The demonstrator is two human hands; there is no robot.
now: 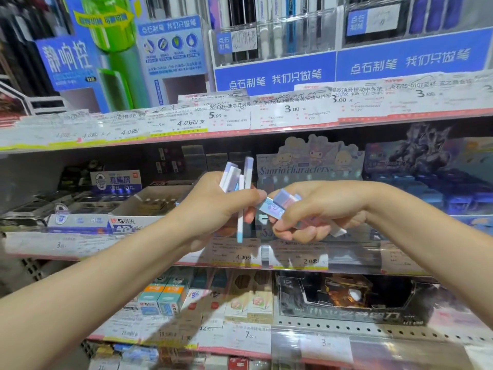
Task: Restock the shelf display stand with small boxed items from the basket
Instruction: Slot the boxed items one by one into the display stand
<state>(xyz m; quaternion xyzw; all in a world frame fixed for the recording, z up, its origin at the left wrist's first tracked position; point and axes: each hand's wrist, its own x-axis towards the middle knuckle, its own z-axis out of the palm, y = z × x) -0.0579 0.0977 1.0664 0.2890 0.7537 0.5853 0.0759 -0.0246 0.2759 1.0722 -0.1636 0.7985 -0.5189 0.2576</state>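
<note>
Head view shows both hands full in front of the middle shelf. Left hand (pixel 213 206) is curled round a loose fan of slim boxes (pixel 240 182), several sticking up unevenly and one hanging low, so I reckon any of them could slide out if that grip eases. Right hand (pixel 320 209) pinches a pale blue box (pixel 272 208) and clutches more beneath; passing between crowded hands risks a drop. Behind them stands the character display stand (pixel 310 166), its contents hidden by the hands. Down on the lower right, a dark display carton (pixel 354 300) looks partly emptied. No basket is visible.
</note>
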